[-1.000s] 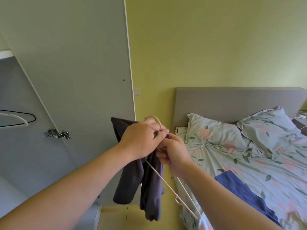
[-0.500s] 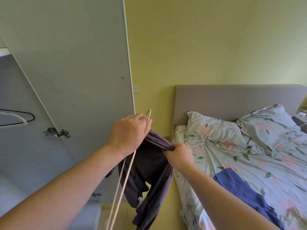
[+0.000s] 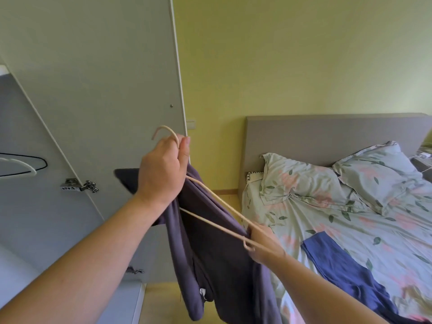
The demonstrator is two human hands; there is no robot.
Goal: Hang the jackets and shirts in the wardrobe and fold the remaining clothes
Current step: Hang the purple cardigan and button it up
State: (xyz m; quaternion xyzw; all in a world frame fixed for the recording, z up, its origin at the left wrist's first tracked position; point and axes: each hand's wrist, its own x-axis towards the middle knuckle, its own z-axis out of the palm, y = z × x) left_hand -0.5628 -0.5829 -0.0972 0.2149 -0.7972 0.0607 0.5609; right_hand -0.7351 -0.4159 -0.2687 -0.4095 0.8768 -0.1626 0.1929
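Far left, inside the open wardrobe (image 3: 28,218): 2 bare hangers side by side, white hanger (image 3: 22,163) in front, black hanger (image 3: 38,160) behind. Metal hinge (image 3: 79,185) just right of them, on the inner edge of the pale wardrobe door (image 3: 105,78), open wide toward the camera.

Left hand (image 3: 163,170) up in front of the door's free edge. Fingers curled tight round the neck of a cream hanger (image 3: 210,222), thumb up alongside. Hook clear above the knuckles, curving left. Bunched in the same fist: a fold of the dark purple garment (image 3: 217,253).

From that fist, 2 thin hanger rods slanting down and right across the front of the cloth, meeting at the right hand (image 3: 265,244). Right hand lower, close to the bed's edge, fingers closed on the hanger's far end by its small notch — partly hidden by cloth, so fabric in that pinch as well or not: cannot tell.

Purple garment off the bed, held in the air between wardrobe and bed, hanging slack below both hands. 1 corner poking out left, behind the left wrist. Small white tag low down.

Further right: grey headboard (image 3: 327,134), then the bed (image 3: 350,230) under a leaf-print cover, 2 matching pillows (image 3: 301,181) against the headboard. Blue garment (image 3: 346,274) spread on the cover — just beyond the right forearm.
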